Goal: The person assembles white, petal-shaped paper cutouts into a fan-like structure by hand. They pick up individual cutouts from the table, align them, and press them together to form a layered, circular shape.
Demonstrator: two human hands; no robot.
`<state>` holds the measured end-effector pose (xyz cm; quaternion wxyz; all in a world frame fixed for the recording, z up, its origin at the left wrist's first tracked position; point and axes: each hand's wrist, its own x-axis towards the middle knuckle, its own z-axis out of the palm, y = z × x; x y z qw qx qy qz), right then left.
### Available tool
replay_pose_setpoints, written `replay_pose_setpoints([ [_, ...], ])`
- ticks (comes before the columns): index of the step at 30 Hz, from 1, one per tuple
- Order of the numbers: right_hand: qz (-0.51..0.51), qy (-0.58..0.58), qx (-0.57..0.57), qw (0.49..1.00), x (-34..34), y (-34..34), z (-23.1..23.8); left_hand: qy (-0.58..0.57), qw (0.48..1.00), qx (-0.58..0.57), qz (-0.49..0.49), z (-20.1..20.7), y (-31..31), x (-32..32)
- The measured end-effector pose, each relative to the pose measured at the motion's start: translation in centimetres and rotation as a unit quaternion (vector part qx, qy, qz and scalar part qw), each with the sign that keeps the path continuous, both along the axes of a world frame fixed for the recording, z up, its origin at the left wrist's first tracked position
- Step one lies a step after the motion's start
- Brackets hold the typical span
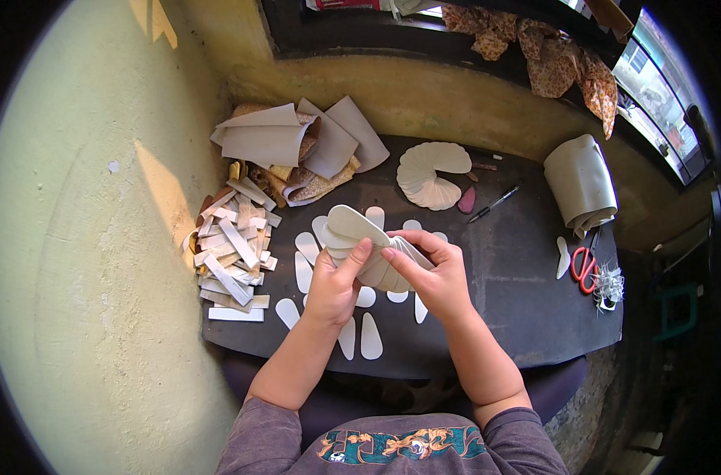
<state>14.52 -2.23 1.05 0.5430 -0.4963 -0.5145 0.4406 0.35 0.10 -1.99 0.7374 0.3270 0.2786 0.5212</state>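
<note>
Both hands hold a fanned stack of white teardrop-shaped pieces point(359, 226) above the middle of the dark table. My left hand point(337, 286) grips the stack's left side, thumb on top. On the other side, my right hand point(436, 273) pinches the fanned edges between thumb and fingers. Under and around the hands, several loose white teardrop pieces point(371, 336) lie flat on the tabletop, some partly hidden by my hands and forearms. Farther back lies a curved fan of overlapping white pieces point(424, 170).
Left on the dark table point(527, 317) is a pile of pale strips point(238, 245), with folded sheets point(265, 134) behind. A pink piece point(466, 199) and a pen point(493, 204) lie beyond my hands. At right are a roll point(580, 186), red-handled scissors point(584, 269) and shredded white scraps point(608, 286).
</note>
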Motion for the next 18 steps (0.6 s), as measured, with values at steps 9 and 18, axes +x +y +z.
replay_pose_setpoints([
  [9, 0.003, -0.052, 0.046, 0.998, 0.6, 0.1, -0.9, 0.026, 0.999, 0.011, -0.019, -0.4, 0.1, -0.3],
  [18, 0.011, -0.021, 0.034, 0.999, 0.3, 0.5, -0.4, -0.021, 0.999, -0.033, -0.034, 0.6, 0.2, -0.5],
])
